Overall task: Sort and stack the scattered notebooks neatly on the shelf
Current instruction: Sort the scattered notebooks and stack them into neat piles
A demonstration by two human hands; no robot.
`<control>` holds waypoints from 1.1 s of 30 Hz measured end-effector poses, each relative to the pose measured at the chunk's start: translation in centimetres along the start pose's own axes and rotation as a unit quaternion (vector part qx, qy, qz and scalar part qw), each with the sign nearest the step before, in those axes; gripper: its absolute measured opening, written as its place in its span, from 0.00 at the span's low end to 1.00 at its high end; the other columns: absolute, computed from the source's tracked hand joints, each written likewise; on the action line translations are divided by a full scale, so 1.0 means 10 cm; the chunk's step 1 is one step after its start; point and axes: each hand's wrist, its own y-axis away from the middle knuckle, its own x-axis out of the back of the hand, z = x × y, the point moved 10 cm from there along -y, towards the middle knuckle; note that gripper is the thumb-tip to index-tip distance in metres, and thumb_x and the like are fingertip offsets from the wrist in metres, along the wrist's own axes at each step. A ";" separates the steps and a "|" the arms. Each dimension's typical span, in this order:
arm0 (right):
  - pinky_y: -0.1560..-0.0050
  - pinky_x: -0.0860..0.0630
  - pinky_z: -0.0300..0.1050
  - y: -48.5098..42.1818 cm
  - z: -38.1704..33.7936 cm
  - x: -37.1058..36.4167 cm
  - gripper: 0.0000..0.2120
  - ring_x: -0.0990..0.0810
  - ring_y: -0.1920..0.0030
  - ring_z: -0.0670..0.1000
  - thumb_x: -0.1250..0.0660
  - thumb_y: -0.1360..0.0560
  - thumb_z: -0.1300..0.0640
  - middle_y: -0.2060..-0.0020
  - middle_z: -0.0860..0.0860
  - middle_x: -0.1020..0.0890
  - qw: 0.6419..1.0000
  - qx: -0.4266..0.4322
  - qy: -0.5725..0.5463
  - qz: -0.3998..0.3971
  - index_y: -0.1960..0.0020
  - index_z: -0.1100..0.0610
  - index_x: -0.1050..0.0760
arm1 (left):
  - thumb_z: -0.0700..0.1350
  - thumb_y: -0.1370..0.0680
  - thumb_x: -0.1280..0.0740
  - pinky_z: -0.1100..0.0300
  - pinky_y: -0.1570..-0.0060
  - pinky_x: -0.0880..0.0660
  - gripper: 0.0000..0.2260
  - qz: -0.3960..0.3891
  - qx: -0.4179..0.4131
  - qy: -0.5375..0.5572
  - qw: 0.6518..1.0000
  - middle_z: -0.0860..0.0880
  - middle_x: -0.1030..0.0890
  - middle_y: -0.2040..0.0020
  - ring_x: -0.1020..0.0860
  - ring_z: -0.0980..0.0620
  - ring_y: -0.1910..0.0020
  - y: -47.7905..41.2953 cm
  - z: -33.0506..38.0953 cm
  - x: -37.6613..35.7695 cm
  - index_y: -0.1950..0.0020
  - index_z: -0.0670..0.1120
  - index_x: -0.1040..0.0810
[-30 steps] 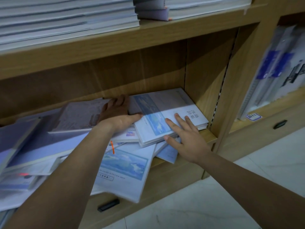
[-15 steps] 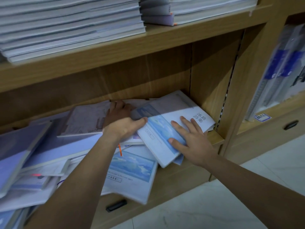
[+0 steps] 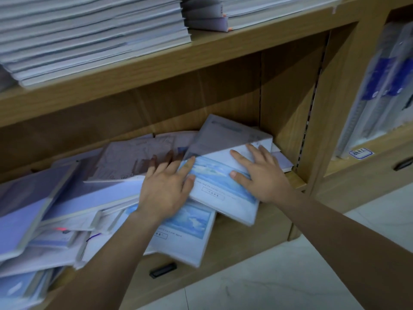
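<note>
Nearest the camera, a second sky-cover notebook [image 3: 185,227] hangs over the front lip of the lower shelf [image 3: 263,231] at six o'clock, with a drawer handle [image 3: 163,270] below it. Just beyond, both hands lie flat and unclenched. The left hand [image 3: 165,189] spans the seam between a grey notebook [image 3: 131,159] at ten o'clock and the top notebook [image 3: 223,184]. The right hand [image 3: 262,175] presses straight, spread fingers on that cover toward three o'clock. The top notebook lies askew on the heap, its far corner close to the shelf's right wall. Slim, light and glossy-looking, these books would likely slide on one another and bend if lifted by a corner; the spine and the opposite long edge look the safer hold. Counted: two sky covers and one grey. The lavender notebooks [image 3: 24,209] at eight o'clock overlap too much to number. Farthest, at twelve o'clock, two squared stacks [image 3: 93,39] sit on the shelf above.
</note>
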 end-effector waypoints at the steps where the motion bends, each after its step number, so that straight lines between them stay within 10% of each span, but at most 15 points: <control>1: 0.23 0.52 0.64 0.01 0.03 0.01 0.36 0.58 0.21 0.60 0.58 0.26 0.24 0.19 0.52 0.56 1.000 -0.027 0.008 0.007 0.21 0.35 0.57 | 0.65 0.23 0.59 0.44 0.26 0.46 0.33 -0.021 0.009 0.001 1.000 0.53 0.30 0.27 0.35 0.46 0.28 0.01 0.00 -0.03 0.20 0.57 0.44; 5: 0.23 0.51 0.62 0.08 0.26 -0.09 0.41 0.57 0.22 0.68 0.52 0.24 0.26 0.21 0.63 0.58 0.984 -0.161 -0.064 -0.050 0.20 0.41 0.62 | 0.75 0.29 0.59 0.45 0.24 0.59 0.43 -0.049 0.023 0.010 0.998 0.51 0.44 0.19 0.47 0.50 0.21 0.19 0.14 -0.04 0.19 0.54 0.50; 10: 0.26 0.43 0.60 -0.01 0.22 0.09 0.40 0.38 0.26 0.62 0.52 0.23 0.28 0.25 0.63 0.36 0.996 -0.088 -0.002 -0.007 0.18 0.48 0.53 | 0.77 0.29 0.52 0.48 0.23 0.60 0.44 -0.030 0.018 0.049 0.998 0.47 0.42 0.20 0.44 0.51 0.21 0.44 0.26 -0.06 0.19 0.52 0.45; 19: 0.26 0.41 0.55 0.01 0.21 0.29 0.27 0.39 0.26 0.60 0.47 0.19 0.37 0.23 0.54 0.37 0.994 -0.054 -0.015 0.099 0.23 0.45 0.36 | 0.74 0.27 0.48 0.43 0.25 0.44 0.41 0.016 0.069 0.052 0.996 0.40 0.26 0.30 0.30 0.41 0.28 0.21 0.60 -0.11 0.28 0.45 0.27; 28: 0.22 0.60 0.54 -0.03 0.46 -0.14 0.30 0.64 0.20 0.49 0.54 0.19 0.33 0.20 0.44 0.62 0.990 -0.037 -0.103 -0.086 0.21 0.36 0.60 | 0.71 0.28 0.44 0.46 0.28 0.38 0.36 0.035 -0.013 0.108 0.993 0.45 0.26 0.29 0.30 0.46 0.28 -0.02 0.90 -0.15 0.27 0.51 0.28; 33: 0.21 0.52 0.53 -0.08 0.36 0.06 0.30 0.53 0.20 0.52 0.46 0.18 0.37 0.19 0.47 0.51 0.991 -0.041 -0.125 -0.021 0.19 0.41 0.48 | 0.72 0.27 0.48 0.43 0.28 0.39 0.37 0.018 -0.029 0.083 0.996 0.49 0.27 0.27 0.33 0.46 0.25 -0.03 0.88 -0.14 0.24 0.54 0.32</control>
